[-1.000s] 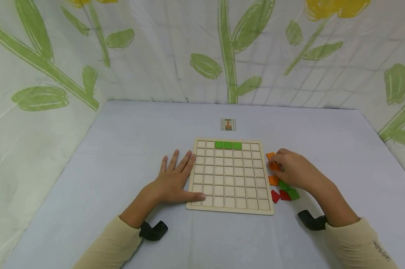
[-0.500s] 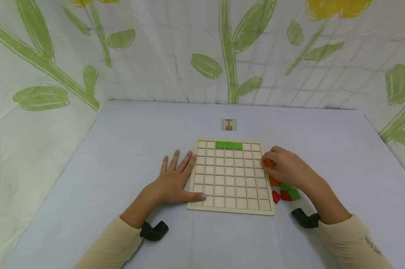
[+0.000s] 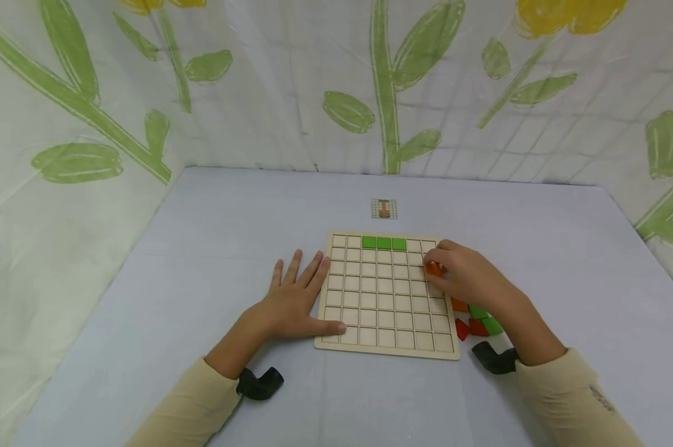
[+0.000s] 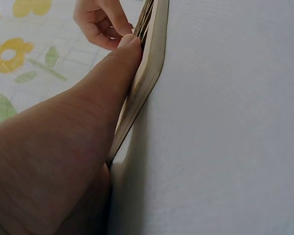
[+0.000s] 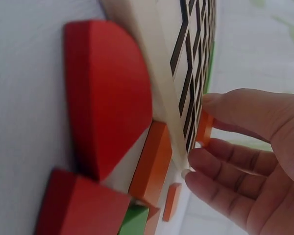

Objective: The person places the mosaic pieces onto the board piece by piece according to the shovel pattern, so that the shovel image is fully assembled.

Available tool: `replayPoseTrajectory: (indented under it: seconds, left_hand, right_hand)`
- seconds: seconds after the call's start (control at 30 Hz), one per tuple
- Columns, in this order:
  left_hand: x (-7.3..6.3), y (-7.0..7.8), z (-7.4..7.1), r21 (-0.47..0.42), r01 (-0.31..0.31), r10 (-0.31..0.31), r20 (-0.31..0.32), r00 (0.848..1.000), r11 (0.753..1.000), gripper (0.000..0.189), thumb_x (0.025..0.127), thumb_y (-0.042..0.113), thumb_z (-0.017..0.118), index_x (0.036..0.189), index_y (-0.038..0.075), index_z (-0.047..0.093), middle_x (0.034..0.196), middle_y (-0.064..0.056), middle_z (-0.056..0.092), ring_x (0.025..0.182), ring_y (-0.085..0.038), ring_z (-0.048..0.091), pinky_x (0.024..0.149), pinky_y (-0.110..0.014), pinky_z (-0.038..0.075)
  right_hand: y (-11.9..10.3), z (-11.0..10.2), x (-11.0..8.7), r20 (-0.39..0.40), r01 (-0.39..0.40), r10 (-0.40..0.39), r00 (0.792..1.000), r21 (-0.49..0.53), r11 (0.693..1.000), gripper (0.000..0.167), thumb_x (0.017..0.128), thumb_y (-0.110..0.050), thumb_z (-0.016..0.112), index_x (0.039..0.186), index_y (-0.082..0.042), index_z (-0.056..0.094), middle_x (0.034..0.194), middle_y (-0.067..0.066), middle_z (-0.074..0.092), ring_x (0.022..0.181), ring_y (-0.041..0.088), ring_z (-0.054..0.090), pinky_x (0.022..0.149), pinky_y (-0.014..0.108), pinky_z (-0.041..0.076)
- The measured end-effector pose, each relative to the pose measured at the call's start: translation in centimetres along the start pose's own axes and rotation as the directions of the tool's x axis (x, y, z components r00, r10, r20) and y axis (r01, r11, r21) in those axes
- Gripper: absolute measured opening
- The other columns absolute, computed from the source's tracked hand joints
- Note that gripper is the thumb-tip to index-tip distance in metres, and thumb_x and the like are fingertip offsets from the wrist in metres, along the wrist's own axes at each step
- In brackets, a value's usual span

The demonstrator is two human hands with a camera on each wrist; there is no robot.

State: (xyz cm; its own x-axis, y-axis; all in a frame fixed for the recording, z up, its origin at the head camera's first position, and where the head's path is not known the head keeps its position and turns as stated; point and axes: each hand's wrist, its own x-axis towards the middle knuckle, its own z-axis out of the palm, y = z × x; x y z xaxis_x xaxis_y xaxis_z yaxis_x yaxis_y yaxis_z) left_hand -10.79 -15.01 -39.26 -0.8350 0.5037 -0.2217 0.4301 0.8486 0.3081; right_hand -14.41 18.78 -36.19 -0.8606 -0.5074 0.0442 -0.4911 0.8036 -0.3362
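A square wooden board (image 3: 385, 302) with a grid of recessed cells lies on the table. Three green square tiles (image 3: 383, 243) fill cells in its far row. Over the board's right edge, my right hand (image 3: 470, 273) pinches an orange tile (image 3: 434, 269) between thumb and fingers; the right wrist view shows the tile (image 5: 204, 128) by the board's face. My left hand (image 3: 293, 309) lies spread at the board's left side, its thumb resting on the near left corner and its fingertips at the left edge. In the left wrist view that thumb (image 4: 110, 68) presses along the rim.
Right of the board lie loose pieces: a red rounded piece (image 5: 112, 93), another red piece (image 3: 478, 327), green tiles (image 3: 492, 325) and an orange tile (image 3: 460, 304), partly under my right forearm's side. A small printed pattern card (image 3: 383, 208) lies beyond the board.
My right hand has taken an orange tile from the loose pieces and moved left with it, over the board's right edge. My left hand stays in place.
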Motion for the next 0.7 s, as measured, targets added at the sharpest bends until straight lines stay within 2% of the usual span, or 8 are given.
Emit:
replayPoseTrajectory:
  seconds: [0.43, 0.7]
  left_hand:
    - [0.1, 0.0, 0.3, 0.000, 0.010, -0.010, -0.006, 1.000, 1.000, 0.125, 0.078, 0.087, 0.051, 0.162, 0.012, -0.002, 0.168, -0.008, -0.006, 0.148, -0.040, -0.018, 0.112, -0.064, -0.012]
    - [0.1, -0.2, 0.5, -0.014, -0.001, 0.000, -0.024, 1.000, 1.000, 0.126, 0.077, 0.089, 0.049, 0.162, 0.012, -0.002, 0.168, -0.008, -0.006, 0.148, -0.039, -0.019, 0.111, -0.063, -0.013]
  right_hand:
    - [-0.9, 0.5, 1.4, 0.000, 0.068, -0.068, 0.998, -0.003, 0.998, 0.020, 0.086, -0.014, 0.082, 0.103, -0.005, 0.073, 0.094, 0.004, 0.062, 0.074, 0.015, 0.055, 0.064, 0.031, 0.049]
    - [-1.4, 0.6, 2.0, 0.008, 0.067, -0.067, 0.998, 0.010, 0.998, 0.019, 0.087, -0.014, 0.080, 0.103, -0.006, 0.074, 0.092, 0.002, 0.060, 0.071, 0.013, 0.053, 0.062, 0.030, 0.047]
